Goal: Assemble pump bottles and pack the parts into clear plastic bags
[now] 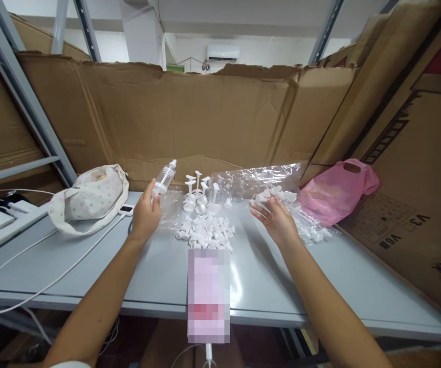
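My left hand [147, 212] is closed around a clear bottle [166, 176] with a white collar and a small white tip, held tilted above the table. My right hand [276, 217] is raised with its palm up beside a clear plastic bag [278, 176]; white pieces [278, 194] show behind its fingertips, and whether it pinches anything is too small to tell. Between the hands lies a pile of small white parts [207, 230]. Behind the pile stand several white plunger-like pieces [197, 191].
A pixelated pink rectangle [208, 294] covers the table's front edge. A floral cloth bag [97, 191], white cables and a power strip [13, 230] are at left. At right are a pink plastic bag [337, 191] and a large carton [408, 194]. Cardboard [190, 117] walls the back.
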`<state>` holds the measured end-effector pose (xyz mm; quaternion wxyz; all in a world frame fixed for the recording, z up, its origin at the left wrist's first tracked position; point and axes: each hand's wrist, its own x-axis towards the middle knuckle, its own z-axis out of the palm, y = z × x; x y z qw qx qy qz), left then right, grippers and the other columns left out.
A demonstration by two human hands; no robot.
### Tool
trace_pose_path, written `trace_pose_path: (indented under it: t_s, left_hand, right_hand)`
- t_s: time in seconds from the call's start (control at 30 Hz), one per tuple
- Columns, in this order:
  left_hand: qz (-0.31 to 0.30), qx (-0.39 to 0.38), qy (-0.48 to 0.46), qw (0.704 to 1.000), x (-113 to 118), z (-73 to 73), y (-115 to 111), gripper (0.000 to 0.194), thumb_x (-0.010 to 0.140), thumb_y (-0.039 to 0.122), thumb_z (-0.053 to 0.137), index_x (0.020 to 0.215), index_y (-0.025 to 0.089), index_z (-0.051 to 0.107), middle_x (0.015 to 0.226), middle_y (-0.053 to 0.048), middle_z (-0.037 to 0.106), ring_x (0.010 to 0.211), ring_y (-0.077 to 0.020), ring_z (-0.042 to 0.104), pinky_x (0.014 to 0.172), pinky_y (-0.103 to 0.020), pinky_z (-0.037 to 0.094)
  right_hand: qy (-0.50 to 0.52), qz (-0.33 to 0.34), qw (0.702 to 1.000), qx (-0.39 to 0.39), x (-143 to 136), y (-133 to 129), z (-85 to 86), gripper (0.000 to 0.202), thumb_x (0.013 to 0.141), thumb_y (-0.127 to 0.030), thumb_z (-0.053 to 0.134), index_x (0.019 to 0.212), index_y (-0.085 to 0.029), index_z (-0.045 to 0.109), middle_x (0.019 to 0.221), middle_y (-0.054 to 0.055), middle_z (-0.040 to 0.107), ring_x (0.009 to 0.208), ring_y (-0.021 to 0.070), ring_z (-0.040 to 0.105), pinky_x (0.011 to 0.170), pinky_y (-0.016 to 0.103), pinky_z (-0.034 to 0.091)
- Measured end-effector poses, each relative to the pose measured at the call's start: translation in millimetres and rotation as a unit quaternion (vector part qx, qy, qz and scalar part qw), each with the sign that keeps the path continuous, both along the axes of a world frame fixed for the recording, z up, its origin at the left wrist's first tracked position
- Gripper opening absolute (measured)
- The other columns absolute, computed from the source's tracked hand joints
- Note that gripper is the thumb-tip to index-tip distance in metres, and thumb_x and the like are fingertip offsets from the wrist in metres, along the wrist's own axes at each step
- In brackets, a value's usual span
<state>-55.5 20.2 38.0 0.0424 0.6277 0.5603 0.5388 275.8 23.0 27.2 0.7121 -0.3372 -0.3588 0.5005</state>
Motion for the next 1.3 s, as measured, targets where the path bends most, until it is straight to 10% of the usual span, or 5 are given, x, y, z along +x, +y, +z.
trace_pose_path:
  t_s: [0.33,0.53,0.7,0.87,1.3]
  left_hand:
    - [0.123,-0.272,0.353,0.887,-11,-7.7,6,0.046,0.087,0.019,0.033,0.131,0.015,0.048,0.104,-0.019,0.065,0.093,-0.0322,0.062,0.074,-0.04,0.044]
    - [0.132,-0.207,0.365,0.898,-4,-7.4,1,0.038,0.086,0.032,0.042,0.114,0.013,0.06,0.107,-0.02,0.062,0.101,-0.0361,0.057,0.083,-0.047,0.041]
    - [-0.087,-0.106,0.147,0.98,15,-7.2,-5,0.029,0.086,0.034,0.05,0.107,0.019,0.063,0.112,-0.012,0.061,0.103,-0.0274,0.056,0.092,-0.04,0.041]
    - [-0.372,-0.237,-0.196,0.876,44,-13.8,-15,0.045,0.078,0.033,0.066,0.12,0.02,0.057,0.123,-0.012,0.06,0.114,-0.025,0.054,0.096,-0.038,0.042]
    - [-0.393,-0.347,-0.442,0.728,58,-26.8,-10,0.048,0.076,0.023,0.069,0.121,0.016,0.054,0.138,-0.018,0.045,0.118,-0.0268,0.055,0.108,-0.041,0.035]
  right_hand:
    - [-0.038,-0.02,0.999,0.0,-9,-5,2.8,0.03,0.067,-0.036,0.076,0.089,-0.024,0.059,0.077,-0.004,0.058,0.072,0.019,0.071,0.061,0.03,0.06]
    - [-0.067,-0.03,0.997,0.02,-11,-5,0.4,0.033,0.066,-0.04,0.077,0.083,-0.022,0.054,0.078,-0.004,0.053,0.073,0.02,0.071,0.062,0.031,0.06]
    - [-0.109,-0.029,0.993,0.039,-13,-5,2.2,0.031,0.068,-0.044,0.074,0.085,-0.023,0.058,0.082,-0.003,0.054,0.072,0.0185,0.07,0.061,0.03,0.059]
    - [-0.172,-0.014,0.983,0.061,-18,-10,12.5,0.032,0.071,-0.047,0.068,0.093,-0.024,0.061,0.095,0.001,0.061,0.072,0.0177,0.069,0.056,0.029,0.056]
    - [-0.246,-0.004,0.963,0.111,-33,-14,16.5,0.042,0.076,-0.049,0.063,0.11,-0.025,0.062,0.106,0.005,0.063,0.079,0.019,0.064,0.049,0.028,0.055]
